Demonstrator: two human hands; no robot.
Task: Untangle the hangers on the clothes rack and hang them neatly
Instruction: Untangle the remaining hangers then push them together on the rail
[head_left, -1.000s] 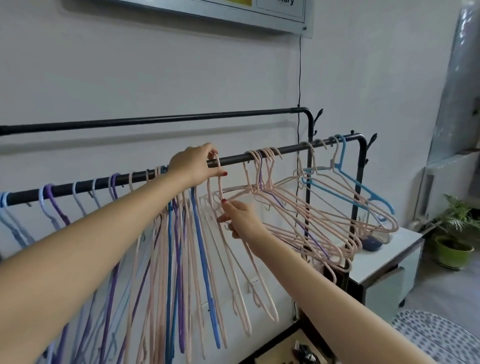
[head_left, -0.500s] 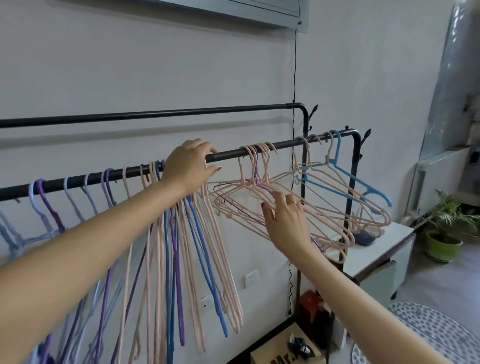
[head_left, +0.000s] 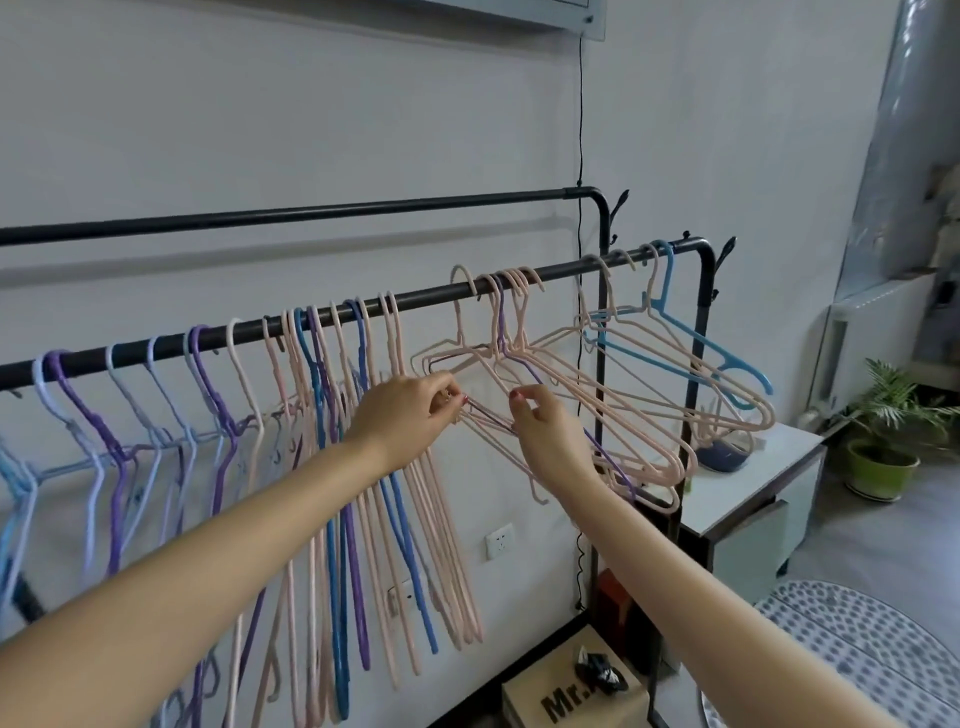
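A black clothes rack has a front rail (head_left: 426, 299) and a higher back rail (head_left: 311, 213). Pink, blue and purple hangers (head_left: 332, 415) hang side by side along the rail's left and middle. Right of them a tangled bunch of pink hangers (head_left: 613, 415), with one purple among them, hangs tilted. Beyond it, a blue hanger (head_left: 701, 343) and more pink ones hang near the rail's right end. My left hand (head_left: 410, 415) pinches the lower left corner of the tangled bunch. My right hand (head_left: 545, 426) pinches a hanger wire of the same bunch, just to the right.
A white side table (head_left: 753, 483) with a blue bowl (head_left: 722, 457) stands behind the rack's right post. A cardboard box (head_left: 566, 696) lies on the floor under the rack. A potted plant (head_left: 883, 441) and a dotted rug (head_left: 857, 649) are at the right.
My left hand left the rail and dropped to the tangled bunch. My right hand shifted onto a wire beside it. The camera view moved left and closer.
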